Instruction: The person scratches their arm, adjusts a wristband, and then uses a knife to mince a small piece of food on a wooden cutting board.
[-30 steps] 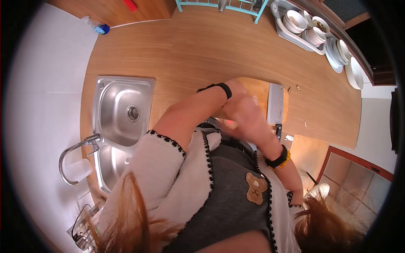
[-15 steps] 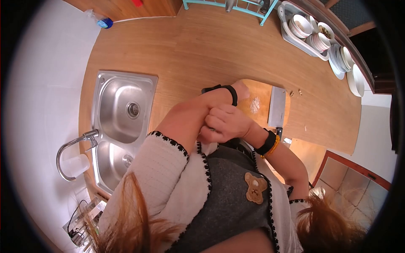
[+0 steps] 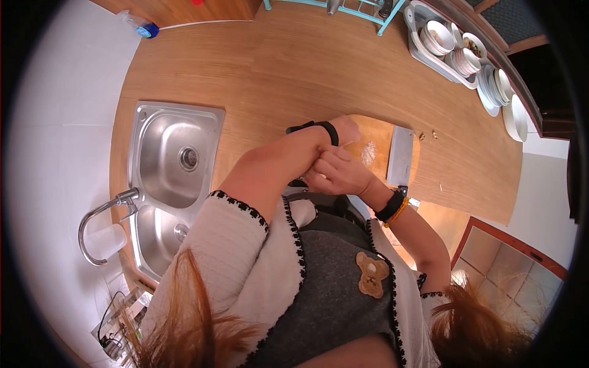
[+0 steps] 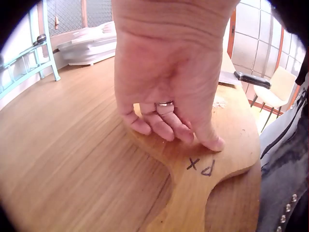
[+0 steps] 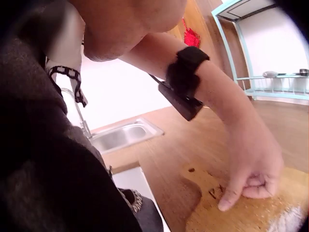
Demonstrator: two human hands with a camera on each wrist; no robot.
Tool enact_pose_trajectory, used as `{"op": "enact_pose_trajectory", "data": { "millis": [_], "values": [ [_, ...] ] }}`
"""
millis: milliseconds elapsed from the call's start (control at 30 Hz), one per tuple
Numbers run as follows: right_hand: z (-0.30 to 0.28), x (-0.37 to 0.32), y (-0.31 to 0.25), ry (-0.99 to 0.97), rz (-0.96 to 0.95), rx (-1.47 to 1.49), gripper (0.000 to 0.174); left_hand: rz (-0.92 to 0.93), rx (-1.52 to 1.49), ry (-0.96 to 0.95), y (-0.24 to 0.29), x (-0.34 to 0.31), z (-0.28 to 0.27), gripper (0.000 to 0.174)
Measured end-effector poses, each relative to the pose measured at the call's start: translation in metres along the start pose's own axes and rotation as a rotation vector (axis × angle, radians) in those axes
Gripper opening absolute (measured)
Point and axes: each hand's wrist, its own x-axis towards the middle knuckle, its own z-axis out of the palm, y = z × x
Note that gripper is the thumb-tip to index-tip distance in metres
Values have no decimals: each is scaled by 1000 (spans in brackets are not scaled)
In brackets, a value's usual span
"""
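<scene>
My left hand (image 3: 348,130) hangs over the wooden cutting board (image 3: 378,130), its fingers loosely bent and empty. In the left wrist view, the thumb and fingertips of the left hand (image 4: 166,82) are right at the board near its handle, which bears black letters. A ring sits on one finger. My right hand (image 3: 336,172) is curled against the left forearm just behind the black wrist strap (image 3: 331,132). A cleaver (image 3: 400,153) lies across the board's right side, beside a small patch of white bits (image 3: 368,153).
A double steel sink (image 3: 175,156) with a faucet (image 3: 101,221) is at the left. Along the back stand a turquoise rack (image 3: 362,17) and a dish tub (image 3: 423,52) with stacked bowls. Plates (image 3: 489,92) stand at the right, and small scraps (image 3: 434,134) lie beyond the cleaver.
My right hand has gone from a blurred motion over the left hand to the left forearm, then slid slightly toward the wrist strap. The left hand stays over the board.
</scene>
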Motion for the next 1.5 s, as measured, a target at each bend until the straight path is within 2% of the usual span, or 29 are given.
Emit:
{"op": "enact_pose_trajectory", "data": {
  "millis": [67, 133, 200, 333, 500, 600, 667, 700, 767, 800, 867, 900, 967, 1033, 1100, 1133, 1167, 1233, 1267, 1333, 1400, 1467, 1500],
  "values": [
    [-1, -5, 4, -14, -14, -11, 11, -64, -7, -48, 2, -2, -8, 26],
    [-7, 2, 3, -27, -31, -22, 15, -13, -36, -78, -2, 0, -6, 26],
    [-11, 16, -9, -37, -156, 49, 15, 38, -64, -114, -7, 4, 1, 27],
    [-4, 23, -19, -37, -139, -38, 14, 45, -83, -103, -9, 10, 12, 28],
    [11, -9, -6, -70, 155, -9, 13, -55, -194, -6, -11, -1, 15, 27],
    [8, -6, -8, -27, 159, -1, 14, -109, -214, 25, -6, -12, -2, 26],
    [1, 4, -14, -8, 169, 3, 13, -185, -329, -82, -12, -7, -10, 27],
    [-3, 14, -20, 23, 116, 69, 11, -183, -322, -83, -19, -2, -10, 27],
    [-8, 28, -31, 61, 66, 127, 9, -194, -448, 103, -37, 5, -8, 22],
    [-9, 33, -34, 79, 14, 162, 10, -189, -439, 101, -43, 5, -11, 22],
    [-12, 40, -37, 86, -106, 176, 11, -203, -446, 381, -55, 5, -17, 18],
    [-14, 42, -36, 88, -106, 168, 11, -198, -440, 382, -56, 5, -22, 18],
    [-16, 46, -36, 137, -58, 227, 12, -263, -248, 486, -58, 4, -30, 17],
    [-13, 43, -25, 161, 8, 256, 13, -265, -208, 511, -59, 3, -31, 16],
    [-11, 40, -16, 219, 332, 297, 17, -268, -170, 538, -59, 1, -32, 16],
    [-12, 40, -15, 237, 407, 344, 19, -245, -127, 546, -59, -1, -32, 15],
    [-13, 40, -19, 237, 406, 342, 19, -223, -85, 554, -59, -2, -33, 15],
    [-29, 54, -35, 176, 550, 556, 21, -208, -35, 558, -62, 1, -25, 15],
    [-35, 60, -42, 178, 555, 553, 21, -192, 14, 561, -64, 3, -20, 15],
    [-42, 68, -49, 46, 615, 652, 23, -174, 42, 579, -63, 2, -18, 14],
    [-40, 67, -50, 91, 633, 678, 25, -157, 67, 594, -65, 2, -17, 13],
    [-39, 65, -52, 133, 650, 708, 26, -243, 116, 439, -68, 4, -15, 11],
    [-40, 64, -52, 107, 715, 720, 27, -241, 112, 439, -69, 3, -13, 11]
  ]
}}
